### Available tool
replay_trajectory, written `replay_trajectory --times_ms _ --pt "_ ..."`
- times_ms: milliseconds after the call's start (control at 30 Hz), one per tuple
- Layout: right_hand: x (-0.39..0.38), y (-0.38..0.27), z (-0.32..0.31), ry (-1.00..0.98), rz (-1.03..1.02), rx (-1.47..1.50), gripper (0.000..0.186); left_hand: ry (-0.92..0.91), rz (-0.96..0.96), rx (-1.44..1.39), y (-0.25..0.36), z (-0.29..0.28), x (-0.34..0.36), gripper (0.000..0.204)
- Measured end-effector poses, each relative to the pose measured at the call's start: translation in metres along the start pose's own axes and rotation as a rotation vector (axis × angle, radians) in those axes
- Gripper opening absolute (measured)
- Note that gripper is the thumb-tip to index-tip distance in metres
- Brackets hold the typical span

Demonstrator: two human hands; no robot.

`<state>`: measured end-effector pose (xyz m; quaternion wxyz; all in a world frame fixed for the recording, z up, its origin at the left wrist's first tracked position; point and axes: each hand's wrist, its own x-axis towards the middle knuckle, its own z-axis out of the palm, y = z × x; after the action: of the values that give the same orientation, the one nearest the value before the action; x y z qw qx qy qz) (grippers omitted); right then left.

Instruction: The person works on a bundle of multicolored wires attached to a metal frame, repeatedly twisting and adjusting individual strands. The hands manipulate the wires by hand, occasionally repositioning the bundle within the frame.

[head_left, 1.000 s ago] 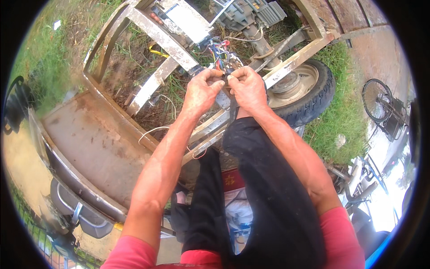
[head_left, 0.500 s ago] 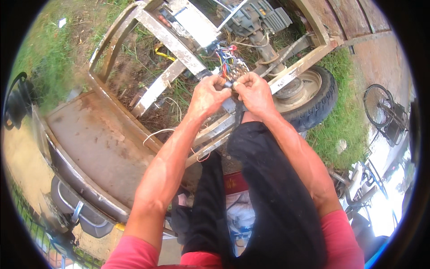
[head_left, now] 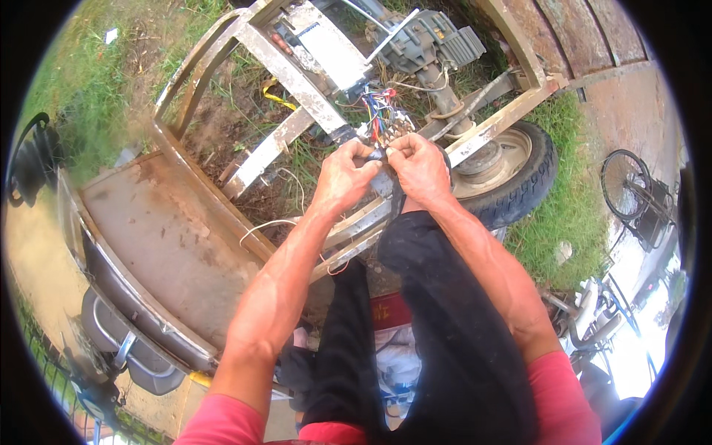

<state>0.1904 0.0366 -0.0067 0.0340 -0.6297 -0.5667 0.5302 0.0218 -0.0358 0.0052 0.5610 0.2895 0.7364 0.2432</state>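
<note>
My left hand (head_left: pixel 345 176) and my right hand (head_left: pixel 421 172) meet with thumbs and fingertips pinched close together. Between them is a small dark shiny strip (head_left: pixel 377 155), which looks like black tape; exactly what it lies around is hidden by the fingers. A dark curved edge shows beside my right hand, too covered to name. Just beyond the fingertips, a tangle of red, blue, white and yellow wires (head_left: pixel 380 107) spreads out from a pale metal box (head_left: pixel 335 53). Both hands are over the metal vehicle frame (head_left: pixel 285 70), above my raised knee.
A grey motor (head_left: pixel 423 41) with an axle leads to a black-tyred wheel (head_left: pixel 512 174) at the right. Left lies a rusty floor panel (head_left: pixel 159 233). A loose white wire (head_left: pixel 267 222) crosses the frame near my left forearm. A bicycle (head_left: pixel 630 189) stands far right.
The view has shifted slightly, so the frame and wires sit a little lower. My right hand has turned a little; both hands keep pinching at the same place.
</note>
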Motion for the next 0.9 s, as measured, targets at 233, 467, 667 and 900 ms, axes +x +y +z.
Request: replay_trajectory --times_ms 233,467,667,900 --pt "-0.011 -0.014 0.003 0.077 -0.046 -0.217 0.019 0.010 -0.061 -0.125 -0.006 -0.008 -0.005 0.029" --pt "-0.009 -0.001 0.006 0.101 -0.141 -0.365 0.017 0.140 0.001 -0.067 0.013 0.000 0.003 0.032" --pt "-0.013 -0.013 0.004 0.076 -0.128 -0.337 0.020 0.129 0.097 -0.074 0.040 0.002 0.017 0.032" --pt "-0.015 -0.011 0.005 0.111 -0.154 -0.370 0.021 -0.084 0.136 -0.120 0.043 -0.012 0.048 0.028"
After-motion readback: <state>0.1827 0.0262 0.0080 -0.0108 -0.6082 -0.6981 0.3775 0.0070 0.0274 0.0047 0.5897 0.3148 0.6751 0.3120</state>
